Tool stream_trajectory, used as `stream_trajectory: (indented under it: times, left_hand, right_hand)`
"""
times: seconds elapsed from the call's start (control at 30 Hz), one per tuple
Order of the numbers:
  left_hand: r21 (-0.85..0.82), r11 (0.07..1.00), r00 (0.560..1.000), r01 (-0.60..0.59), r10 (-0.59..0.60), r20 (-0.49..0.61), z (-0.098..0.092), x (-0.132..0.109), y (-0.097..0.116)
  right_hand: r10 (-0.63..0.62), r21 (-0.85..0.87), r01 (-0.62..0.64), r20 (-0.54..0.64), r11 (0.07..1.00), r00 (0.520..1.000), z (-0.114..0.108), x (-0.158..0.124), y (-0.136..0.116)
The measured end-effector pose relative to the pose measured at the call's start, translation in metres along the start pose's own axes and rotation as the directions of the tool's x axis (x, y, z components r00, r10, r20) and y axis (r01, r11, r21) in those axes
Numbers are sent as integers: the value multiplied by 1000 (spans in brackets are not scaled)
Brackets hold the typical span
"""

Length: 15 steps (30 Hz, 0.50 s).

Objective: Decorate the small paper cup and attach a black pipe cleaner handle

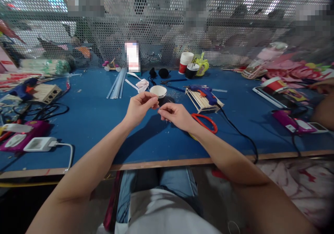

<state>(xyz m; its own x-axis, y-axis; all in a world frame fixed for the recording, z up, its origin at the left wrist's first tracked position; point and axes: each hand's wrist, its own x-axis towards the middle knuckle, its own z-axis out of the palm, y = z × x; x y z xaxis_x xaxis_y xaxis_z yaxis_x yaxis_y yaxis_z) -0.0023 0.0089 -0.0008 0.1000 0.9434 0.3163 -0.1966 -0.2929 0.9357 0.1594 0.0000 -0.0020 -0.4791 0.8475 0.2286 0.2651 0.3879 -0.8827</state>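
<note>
My left hand (141, 107) and my right hand (176, 115) meet above the blue table (104, 122), fingertips pinched close together. Both are closed on something very small and thin between them; I cannot make out what it is. A thin pale thread seems to rise from my left fingers toward a white ribbon bundle (142, 84). Just behind my hands stands a small white paper cup (158, 91). Red-handled scissors (205, 122) lie right of my right wrist.
A blue glue gun (205, 93) rests on a stick raft (202, 101), its black cable running to the front edge. Stacked paper cups (186, 62) and clear glue sticks (118, 84) lie further back. A white power strip (39, 144) and another person's arm (322, 108) flank the table.
</note>
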Motion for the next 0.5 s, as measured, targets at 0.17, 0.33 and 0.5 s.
stream_trajectory:
  times: [0.17, 0.33, 0.5]
  left_hand:
    - [125, 992, 1000, -29, 28, 10, 0, 0, 1]
    - [206, 978, 1000, -29, 28, 4, 0, 0, 0]
    - [162, 987, 1000, -22, 19, 21, -5, 3, -4]
  right_hand:
    - [-92, -186, 78, -69, 979, 993, 1, -1, 4]
    - [-94, -269, 71, -74, 960, 993, 2, -1, 5]
    - [-59, -233, 42, -67, 972, 996, 0, -1, 2]
